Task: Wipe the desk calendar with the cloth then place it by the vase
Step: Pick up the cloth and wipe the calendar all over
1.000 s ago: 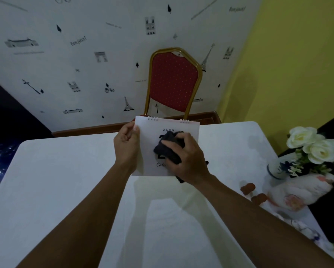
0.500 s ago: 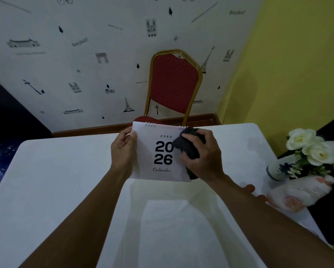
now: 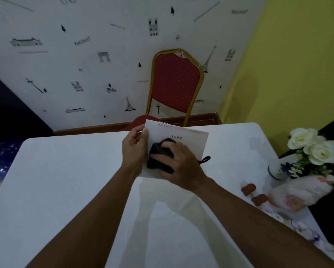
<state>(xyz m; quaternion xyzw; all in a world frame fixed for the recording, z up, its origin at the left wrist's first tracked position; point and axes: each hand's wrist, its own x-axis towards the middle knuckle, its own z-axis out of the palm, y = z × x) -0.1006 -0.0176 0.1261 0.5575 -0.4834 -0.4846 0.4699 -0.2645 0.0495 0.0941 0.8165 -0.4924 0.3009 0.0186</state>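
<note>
Two hands work above the white table [image 3: 65, 190]. Our left hand [image 3: 133, 149] grips the desk calendar [image 3: 193, 144] edge; our right hand [image 3: 181, 165] presses the clutched dark cloth [image 3: 158, 153] on it, well apart from the vase [image 3: 278, 169].

Dim, soft light; wide-angle edge distortion

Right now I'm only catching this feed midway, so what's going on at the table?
A person is wiping a desk calendar held up over the white table. The left hand grips its left edge, while the right hand presses a dark cloth against its front. The vase with white flowers stands at the table's right edge, apart from the calendar, so placing is not yet done.
</note>
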